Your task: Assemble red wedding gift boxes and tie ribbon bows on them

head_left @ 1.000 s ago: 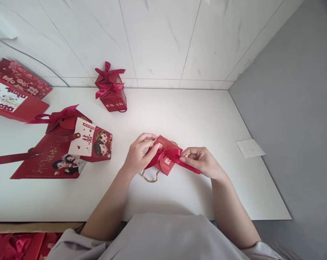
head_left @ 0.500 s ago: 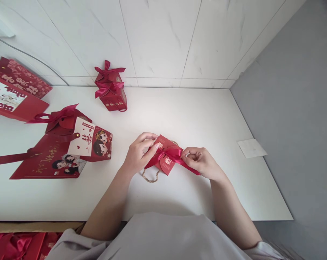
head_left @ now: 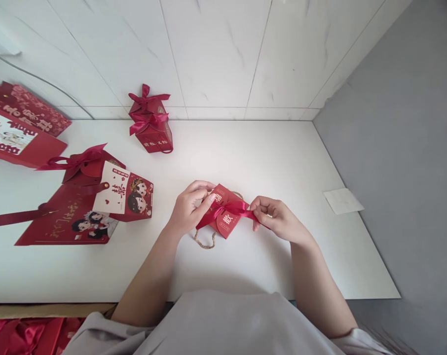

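A small red gift box [head_left: 225, 220] with gold characters lies on the white table [head_left: 245, 158] in front of me. A red satin ribbon [head_left: 229, 209] runs across its top. My left hand [head_left: 189, 209] is closed on the box's left side, with a finger on the ribbon. My right hand [head_left: 276, 219] pinches the ribbon's right end between thumb and fingers and holds it taut. A twine handle loop [head_left: 204, 241] sticks out below the box.
Two red boxes with tied bows [head_left: 151, 123] stand near the back wall. Flat red bags and a box with cartoon figures [head_left: 93, 197] lie at the left. A white paper [head_left: 343, 200] rests at the table's right edge. More red items [head_left: 19, 335] sit below the front edge.
My right hand has shifted slightly up and left along the ribbon, drawing its tail in so it no longer trails down to the right. The left hand has barely moved.
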Available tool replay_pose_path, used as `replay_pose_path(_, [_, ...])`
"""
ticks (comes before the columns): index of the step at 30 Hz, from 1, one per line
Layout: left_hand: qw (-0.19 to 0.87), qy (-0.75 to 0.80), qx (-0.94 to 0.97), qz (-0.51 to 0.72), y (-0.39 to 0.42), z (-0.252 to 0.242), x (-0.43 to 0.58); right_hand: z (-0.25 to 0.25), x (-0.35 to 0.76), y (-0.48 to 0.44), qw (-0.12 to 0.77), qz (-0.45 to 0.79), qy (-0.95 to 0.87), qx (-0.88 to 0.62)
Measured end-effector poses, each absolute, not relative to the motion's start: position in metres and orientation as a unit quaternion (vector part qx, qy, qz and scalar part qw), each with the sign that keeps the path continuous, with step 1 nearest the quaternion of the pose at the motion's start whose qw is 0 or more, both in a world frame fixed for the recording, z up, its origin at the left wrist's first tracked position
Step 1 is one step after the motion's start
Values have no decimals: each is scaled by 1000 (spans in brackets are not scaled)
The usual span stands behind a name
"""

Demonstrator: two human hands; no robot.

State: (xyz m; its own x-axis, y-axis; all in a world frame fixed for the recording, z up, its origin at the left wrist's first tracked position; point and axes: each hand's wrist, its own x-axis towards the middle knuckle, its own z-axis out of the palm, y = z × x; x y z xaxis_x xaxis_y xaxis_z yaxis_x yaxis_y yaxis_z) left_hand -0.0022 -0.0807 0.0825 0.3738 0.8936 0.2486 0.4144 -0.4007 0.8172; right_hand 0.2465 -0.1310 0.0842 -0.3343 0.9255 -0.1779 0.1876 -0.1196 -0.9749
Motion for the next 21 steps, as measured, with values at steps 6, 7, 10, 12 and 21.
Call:
replay_pose_path(6, [417,420,712,379,-81,80,-5,72,258,-125,304,491,-576,-578])
replay_pose_path(7, [424,417,707,383,-81,80,-5,71,258,-124,317,457,-571,-604])
replay_pose_path(10, [420,418,710,380,-83,84,-4,69,253,-123,394,396,-567,-605])
replay_pose_path(12, [403,425,723,367,-84,87,-3,70,247,-124,435,394,-585,-560])
replay_pose_path(21, [424,405,744,319,-83,87,-9,68,227,-128,443,494,-603,-443])
